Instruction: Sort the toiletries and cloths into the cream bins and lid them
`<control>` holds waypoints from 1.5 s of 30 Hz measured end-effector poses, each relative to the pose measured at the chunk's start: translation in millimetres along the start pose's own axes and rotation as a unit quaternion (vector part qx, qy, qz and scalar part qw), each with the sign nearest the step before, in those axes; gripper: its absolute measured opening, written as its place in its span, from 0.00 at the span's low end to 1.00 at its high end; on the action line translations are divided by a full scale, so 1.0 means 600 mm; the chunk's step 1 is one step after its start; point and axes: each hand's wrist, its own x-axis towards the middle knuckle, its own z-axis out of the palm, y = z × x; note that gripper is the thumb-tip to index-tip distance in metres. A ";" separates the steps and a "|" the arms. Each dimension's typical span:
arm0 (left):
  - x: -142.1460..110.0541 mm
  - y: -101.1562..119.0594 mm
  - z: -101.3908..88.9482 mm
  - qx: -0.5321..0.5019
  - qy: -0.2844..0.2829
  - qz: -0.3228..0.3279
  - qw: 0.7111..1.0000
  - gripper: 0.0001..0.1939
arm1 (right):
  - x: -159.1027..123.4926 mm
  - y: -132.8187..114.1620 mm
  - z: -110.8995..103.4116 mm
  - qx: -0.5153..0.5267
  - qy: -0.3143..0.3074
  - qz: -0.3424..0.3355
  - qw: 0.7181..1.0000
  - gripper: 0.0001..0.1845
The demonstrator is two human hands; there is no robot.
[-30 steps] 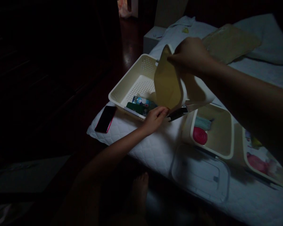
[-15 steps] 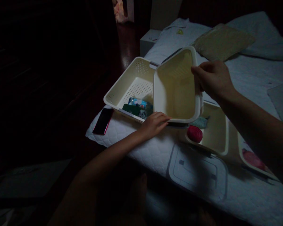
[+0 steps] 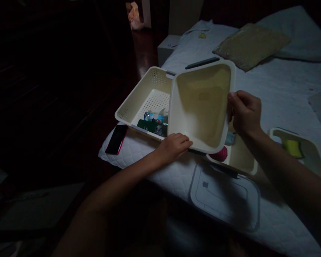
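A cream plastic bin (image 3: pixel 200 107) is tilted up on its side, its hollow facing me; no contents show inside it. My right hand (image 3: pixel 244 110) pinches the bin's right rim. At the near lower rim, my left hand (image 3: pixel 175 144) has its fingers closed over the edge. Behind and to the left stands a perforated cream basket (image 3: pixel 135 94), partly covered by the bin. In that basket lie a plastic bottle (image 3: pixel 153 117) with a blue label and a dark green item (image 3: pixel 148 125).
Right of the tilted bin, another bin (image 3: pixel 246 160) holds a dark pink roll (image 3: pixel 219 154). A further bin (image 3: pixel 314 153) has a yellow item (image 3: pixel 293 148). A clear lid (image 3: pixel 224 196) and a phone (image 3: pixel 117 139) lie on the white bed (image 3: pixel 160 171) near its edge.
My right hand has moved down and slightly right, turning the tilted bin's opening more toward me. The left hand stays on the near rim. The rightmost bin now shows a yellow item.
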 end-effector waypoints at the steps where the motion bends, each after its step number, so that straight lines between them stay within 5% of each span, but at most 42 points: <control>1: 0.001 0.001 -0.003 0.011 -0.004 0.006 1.000 0.12 | 0.002 0.008 0.000 0.008 0.006 0.003 1.000 0.20; 6: 0.009 0.012 -0.036 0.067 -0.022 0.028 0.997 0.13 | 0.012 0.046 0.001 0.062 0.037 0.050 0.996 0.18; 14: 0.030 0.026 -0.121 0.052 -0.147 0.013 0.988 0.11 | -0.021 0.064 0.008 0.254 0.030 0.127 0.958 0.17; 19: 0.037 0.035 -0.123 0.046 -0.189 0.003 0.981 0.12 | -0.038 0.087 0.009 0.333 0.015 0.155 0.930 0.17; 25: 0.035 0.041 -0.098 0.038 -0.206 0.005 0.978 0.10 | -0.061 0.116 -0.012 0.209 -0.139 0.168 0.953 0.23; 29: 0.030 0.042 -0.090 0.014 -0.204 -0.009 0.979 0.10 | -0.115 0.134 -0.046 -0.011 -0.235 0.037 0.971 0.26; 32: 0.026 0.042 -0.084 0.005 -0.199 -0.021 0.980 0.10 | -0.169 0.152 -0.070 -0.153 -0.325 -0.100 0.928 0.24; 36: 0.030 0.045 -0.072 0.028 -0.216 -0.021 0.976 0.10 | -0.218 0.180 -0.080 -0.305 -0.325 -0.228 0.866 0.24; 45: 0.042 0.054 -0.045 0.056 -0.272 -0.023 0.960 0.06 | -0.246 0.179 -0.061 -0.452 -0.307 -0.195 0.814 0.11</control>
